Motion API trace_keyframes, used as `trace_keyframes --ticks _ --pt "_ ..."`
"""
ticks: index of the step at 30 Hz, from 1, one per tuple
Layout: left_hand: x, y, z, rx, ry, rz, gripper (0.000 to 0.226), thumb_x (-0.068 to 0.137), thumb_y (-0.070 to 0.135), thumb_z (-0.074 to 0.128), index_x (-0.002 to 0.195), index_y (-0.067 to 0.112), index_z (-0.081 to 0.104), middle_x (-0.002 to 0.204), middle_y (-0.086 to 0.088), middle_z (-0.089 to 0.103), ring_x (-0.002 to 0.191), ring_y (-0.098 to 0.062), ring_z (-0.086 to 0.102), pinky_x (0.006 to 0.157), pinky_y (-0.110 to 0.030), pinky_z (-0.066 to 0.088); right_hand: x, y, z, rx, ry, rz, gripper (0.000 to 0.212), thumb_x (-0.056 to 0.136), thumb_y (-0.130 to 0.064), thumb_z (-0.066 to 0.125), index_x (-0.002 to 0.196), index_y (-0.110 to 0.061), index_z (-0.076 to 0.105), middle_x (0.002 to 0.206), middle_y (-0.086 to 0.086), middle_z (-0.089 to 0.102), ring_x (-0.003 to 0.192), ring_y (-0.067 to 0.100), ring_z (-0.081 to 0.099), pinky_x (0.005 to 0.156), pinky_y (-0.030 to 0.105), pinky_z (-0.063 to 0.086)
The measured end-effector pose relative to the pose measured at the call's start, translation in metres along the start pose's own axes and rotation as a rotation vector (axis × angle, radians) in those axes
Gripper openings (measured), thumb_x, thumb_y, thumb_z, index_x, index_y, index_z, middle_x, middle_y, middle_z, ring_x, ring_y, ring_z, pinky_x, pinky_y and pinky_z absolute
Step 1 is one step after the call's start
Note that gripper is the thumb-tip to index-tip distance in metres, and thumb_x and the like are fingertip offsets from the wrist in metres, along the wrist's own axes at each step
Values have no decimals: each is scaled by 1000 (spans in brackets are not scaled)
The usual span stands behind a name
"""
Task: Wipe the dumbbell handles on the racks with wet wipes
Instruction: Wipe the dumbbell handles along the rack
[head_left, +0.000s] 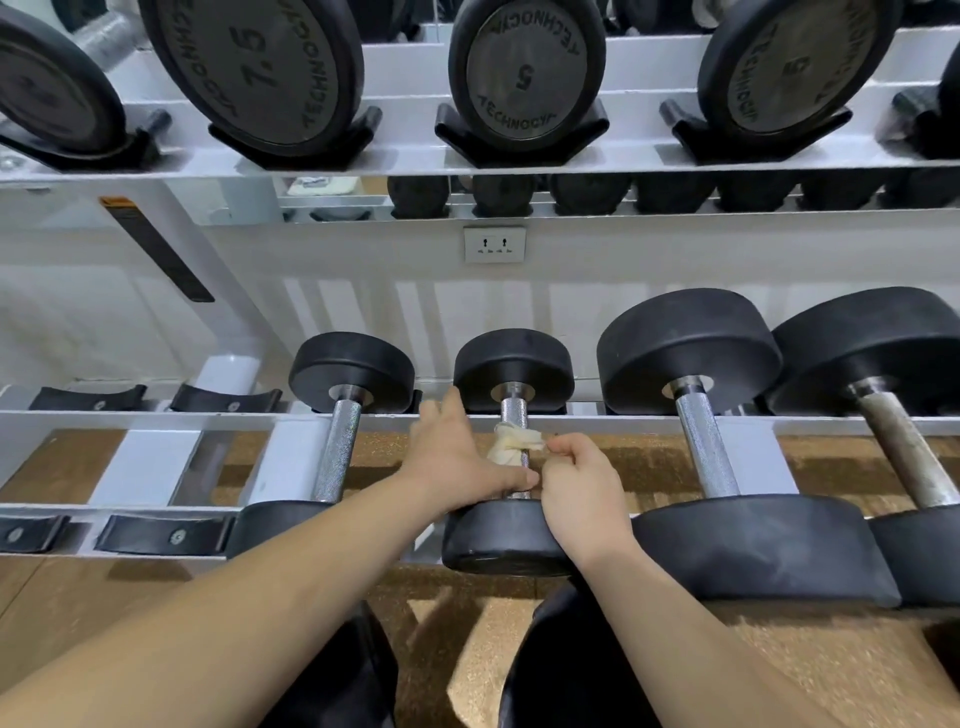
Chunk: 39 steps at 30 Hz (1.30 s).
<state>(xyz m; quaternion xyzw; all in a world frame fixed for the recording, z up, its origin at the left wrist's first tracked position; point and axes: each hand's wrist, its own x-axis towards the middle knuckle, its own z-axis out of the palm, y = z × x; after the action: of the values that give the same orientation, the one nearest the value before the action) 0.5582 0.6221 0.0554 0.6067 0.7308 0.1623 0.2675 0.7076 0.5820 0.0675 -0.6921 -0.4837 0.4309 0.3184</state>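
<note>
1. On the lower rack (156, 420), we find the wet wipe (511, 441) wrapped round the handle (514, 408) of the small dumbbell (506, 540).
2. Right hand (582, 480) pinches the wipe's loose end. Left hand (457, 457) lays straight fingers across the handle, gripping nothing.
3. Risk (our judgement): a hard tug unwinds the wipe or rolls the dumbbell in its cradle.
4. Room: stroke is bounded by both heads, and the larger dumbbell (727, 535) crowds the right wrist.

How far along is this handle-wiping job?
In hand: the wet wipe is wrapped round the second handle on the lower rack. The right hand pinches its end, and the left hand lies against that handle. Done: unclear, though the first handle gleams. Left: probably the third handle and the dull-looking fourth handle.
</note>
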Motion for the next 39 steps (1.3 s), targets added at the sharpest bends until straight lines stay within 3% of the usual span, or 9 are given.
trace_keyframes --ticks 2,6,10,14,21,27,30,33,39 --pt "0 -1 2 51 120 175 91 59 62 89 132 25 48 123 3 46 115 -16 48 95 -34 48 0 1 1 -3 10 0 31 94 -15 45 118 -29 59 111 -8 61 107 19 56 92 40 47" --pt "7 -2 5 -160 -156 435 8 89 24 77 97 26 74 88 6 59 81 -12 59 75 -27 46 2 4 3 -7 33 -25 26 95 -17 45 109 -33 61 109 -7 64 104 19 58 92 43 49" --pt "36 0 9 8 34 591 12 94 17 69 100 17 80 90 -1 54 85 -21 58 79 -35 50 4 6 3 -24 42 -9 30 97 -18 43 118 -31 61 116 -5 63 105 21 57 87 38 45" --pt "56 11 13 406 252 823 20 78 3 73 96 11 75 90 -5 62 83 -31 59 63 -42 55 5 5 3 -35 36 -13 31 97 -16 42 120 -30 59 114 -4 62 103 19 55 82 34 39" --pt "52 5 14 482 -43 903 29 82 7 67 98 30 73 97 7 69 96 -21 58 83 -41 54 7 6 3 -41 71 -4 31 96 -14 44 119 -27 59 112 -2 63 101 22 55 84 35 40" --pt "27 0 -27 218 -423 861 24 96 20 67 113 31 79 101 9 78 91 -13 71 87 -30 55 7 7 3 -73 122 -36 39 97 -12 46 134 -26 46 108 -3 60 96 21 49 82 32 33" --pt "40 5 -31 290 -273 954 21 95 21 66 110 25 80 108 5 77 102 -19 69 92 -35 55 7 6 3 -88 116 -26 37 98 -14 44 132 -27 49 105 -4 59 97 22 50 83 33 35" --pt "47 -6 -14 291 -129 936 23 94 13 68 114 16 78 131 -3 71 132 -27 59 114 -41 44 6 5 3 -92 123 -17 37 97 -14 43 130 -28 51 108 -4 63 105 25 55 91 38 43" --pt "19 -25 -23 179 -329 951 28 98 12 66 121 21 77 133 6 69 134 -7 56 114 -32 43 4 6 4 -79 120 -30 36 94 -17 48 127 -28 54 114 -2 66 108 25 58 97 42 46"
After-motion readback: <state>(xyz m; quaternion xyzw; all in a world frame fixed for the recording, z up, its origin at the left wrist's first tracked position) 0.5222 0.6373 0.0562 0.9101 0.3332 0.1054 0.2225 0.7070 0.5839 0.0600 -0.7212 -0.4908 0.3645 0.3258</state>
